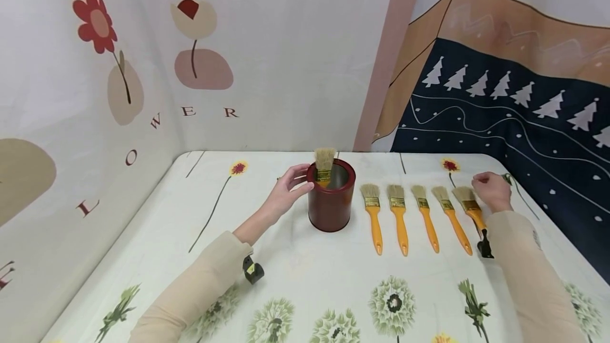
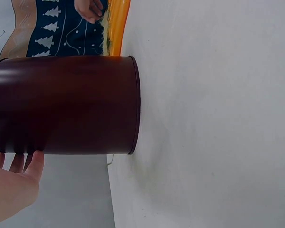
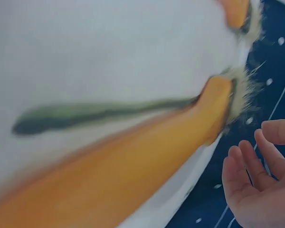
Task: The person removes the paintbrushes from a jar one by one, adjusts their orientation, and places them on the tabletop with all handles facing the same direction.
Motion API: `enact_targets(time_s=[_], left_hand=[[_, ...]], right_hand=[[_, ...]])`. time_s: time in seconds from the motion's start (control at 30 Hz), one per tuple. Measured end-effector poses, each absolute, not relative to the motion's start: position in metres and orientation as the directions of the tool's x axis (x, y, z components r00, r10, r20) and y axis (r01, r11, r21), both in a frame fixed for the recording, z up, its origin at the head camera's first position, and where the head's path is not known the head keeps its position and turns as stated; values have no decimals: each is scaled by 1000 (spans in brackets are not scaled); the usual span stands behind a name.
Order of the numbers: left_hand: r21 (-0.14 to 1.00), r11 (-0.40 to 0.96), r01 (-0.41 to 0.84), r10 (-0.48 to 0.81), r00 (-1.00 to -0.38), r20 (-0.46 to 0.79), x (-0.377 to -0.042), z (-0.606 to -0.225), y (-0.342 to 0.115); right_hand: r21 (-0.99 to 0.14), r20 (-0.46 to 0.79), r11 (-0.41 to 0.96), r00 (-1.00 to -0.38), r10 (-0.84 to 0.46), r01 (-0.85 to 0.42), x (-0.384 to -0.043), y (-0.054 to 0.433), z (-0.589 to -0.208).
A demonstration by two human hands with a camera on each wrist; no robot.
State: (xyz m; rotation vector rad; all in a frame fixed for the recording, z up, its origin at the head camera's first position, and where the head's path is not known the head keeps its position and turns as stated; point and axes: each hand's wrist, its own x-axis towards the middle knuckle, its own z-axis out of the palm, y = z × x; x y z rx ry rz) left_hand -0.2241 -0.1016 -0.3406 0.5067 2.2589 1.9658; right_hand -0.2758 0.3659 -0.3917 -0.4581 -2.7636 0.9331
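Note:
A dark red paint can (image 1: 330,210) stands upright on the table, its top uncovered. One paintbrush (image 1: 324,162) stands in it, bristles up, the lower part of its handle hidden inside. My left hand (image 1: 287,190) touches the can's left side near the rim; in the left wrist view its fingertips (image 2: 35,159) rest against the wall of the can (image 2: 66,104). My right hand (image 1: 493,190), loosely curled and holding nothing, is just right of the bristles of the rightmost paintbrush (image 1: 469,204). In the right wrist view that brush's orange handle (image 3: 118,166) looms large beside the hand (image 3: 263,183).
Several more paintbrushes with orange handles lie in a row right of the can, such as the nearest one (image 1: 373,216), bristles toward the back. A printed cloth (image 1: 295,274) covers the table. Hanging cloths (image 1: 295,57) with flower and mountain prints rise behind it.

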Motion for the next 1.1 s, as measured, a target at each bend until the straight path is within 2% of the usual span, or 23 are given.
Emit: enact_targets(time_s=[0.37, 0.57, 0.77, 1.1], left_hand=[[982, 79, 172, 317, -938, 139, -236, -354, -104], [978, 88, 190, 304, -940, 155, -242, -364, -105], [975, 86, 207, 294, -940, 173, -241, -365, -105], [975, 88, 206, 298, -939, 171, -242, -365, -105]], right_hand=[[-656, 217, 752, -938, 270, 64, -327, 380, -446], [-689, 251, 725, -940, 230, -7, -329, 360, -450], [-709, 222, 705, -958, 180, -31, -330, 337, -451], [-735, 250, 662, -967, 58, -150, -331, 303, -454]])
